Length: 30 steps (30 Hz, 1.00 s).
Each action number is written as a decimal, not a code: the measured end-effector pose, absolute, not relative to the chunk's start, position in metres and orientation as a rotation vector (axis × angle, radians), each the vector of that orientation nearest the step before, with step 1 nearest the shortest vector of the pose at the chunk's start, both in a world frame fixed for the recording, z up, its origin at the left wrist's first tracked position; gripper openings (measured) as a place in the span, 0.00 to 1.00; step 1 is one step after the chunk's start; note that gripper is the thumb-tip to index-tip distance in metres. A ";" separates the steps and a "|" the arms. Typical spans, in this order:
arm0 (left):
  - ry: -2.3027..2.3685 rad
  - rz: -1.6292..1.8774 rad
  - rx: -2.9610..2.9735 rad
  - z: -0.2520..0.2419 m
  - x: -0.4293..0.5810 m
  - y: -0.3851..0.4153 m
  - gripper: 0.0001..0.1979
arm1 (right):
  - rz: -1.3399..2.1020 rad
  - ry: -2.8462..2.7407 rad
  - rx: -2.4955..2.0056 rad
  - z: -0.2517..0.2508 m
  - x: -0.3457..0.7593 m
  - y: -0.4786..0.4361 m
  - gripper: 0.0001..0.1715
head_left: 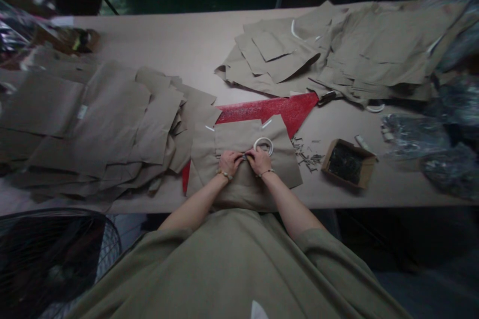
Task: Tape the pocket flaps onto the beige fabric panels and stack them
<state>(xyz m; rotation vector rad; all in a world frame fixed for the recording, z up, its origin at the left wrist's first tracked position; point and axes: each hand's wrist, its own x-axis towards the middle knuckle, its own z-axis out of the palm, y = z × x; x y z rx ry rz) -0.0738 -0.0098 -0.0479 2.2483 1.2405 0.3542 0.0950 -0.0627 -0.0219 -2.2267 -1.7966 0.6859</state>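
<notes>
A khaki fabric panel lies in front of me on the table. My left hand and my right hand meet over its middle, fingertips pinched close together. Between them is a small dark piece, perhaps metal, too small to make out fully. Just beyond my right hand a white ring like a tape roll rests on the panel, partly covered by my fingers. Two short white strips show near the panel's far edge. Part of a red sheet sticks out from under the fabric.
Overlapping khaki pieces cover the table's left side; more stacks lie at the back right. Small loose metal bits are scattered right of the panel, beside an open cardboard box. Plastic bags lie farther right. A wire-caged fan stands lower left.
</notes>
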 end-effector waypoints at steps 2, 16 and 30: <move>1.250 0.355 2.246 -0.048 -0.074 -0.010 0.09 | 0.691 -1.801 -2.219 -0.021 0.096 -0.062 0.16; 1.240 0.317 2.223 -0.044 -0.073 -0.004 0.12 | 0.763 -1.801 -2.245 -0.014 0.099 -0.055 0.16; 1.280 0.236 2.335 -0.037 -0.068 -0.012 0.07 | 1.028 -1.820 -2.258 -0.003 0.119 -0.030 0.12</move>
